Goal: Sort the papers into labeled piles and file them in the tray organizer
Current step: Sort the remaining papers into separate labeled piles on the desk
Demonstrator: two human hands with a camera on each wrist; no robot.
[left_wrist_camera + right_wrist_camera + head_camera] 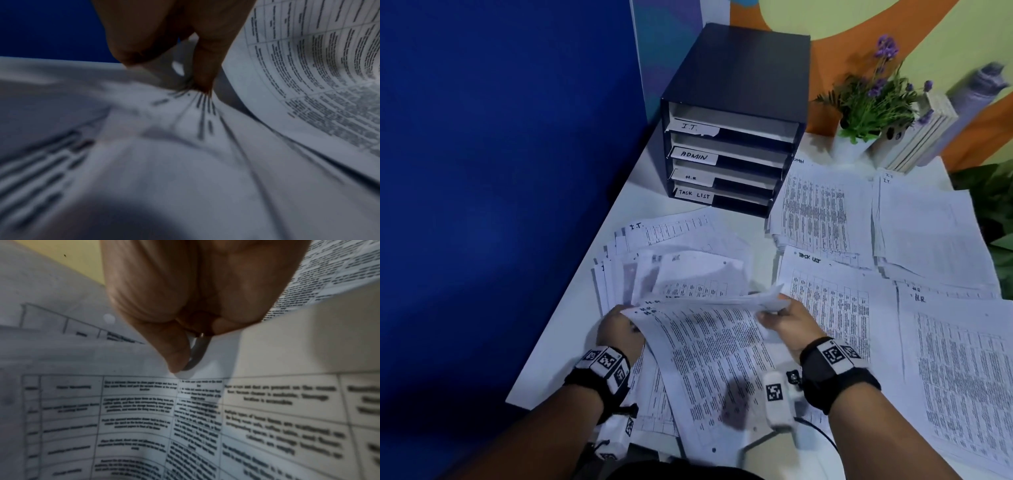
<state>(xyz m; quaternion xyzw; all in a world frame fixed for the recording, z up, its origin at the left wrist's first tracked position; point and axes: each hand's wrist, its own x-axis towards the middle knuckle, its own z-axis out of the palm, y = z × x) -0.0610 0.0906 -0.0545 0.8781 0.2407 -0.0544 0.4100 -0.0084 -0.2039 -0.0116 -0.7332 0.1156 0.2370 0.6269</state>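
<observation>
A small stack of printed sheets marked H.R. (709, 353) is lifted off the white desk (571, 329) in front of me. My left hand (625, 318) pinches its top left corner and my right hand (774, 310) pinches its top right corner. In the left wrist view my fingers (202, 65) close on the sheets' corner while a printed page (308, 65) curls up on the right. The right wrist view has my thumb (174, 353) pressed on the paper edge above a table-printed sheet (185, 418). The dark tray organizer (736, 85) stands behind, its shelves labelled I.T., ADMIN, H.R and TASK LIST.
An unsorted fan of papers (674, 246) lies behind my left hand. To the right lie labelled piles: ADMIN (815, 212), I.T. (928, 233), TASK LIST (832, 301) and H.R (962, 377). A potted purple plant (873, 102) and books (917, 137) stand at the back right. A blue wall (500, 171) borders the left.
</observation>
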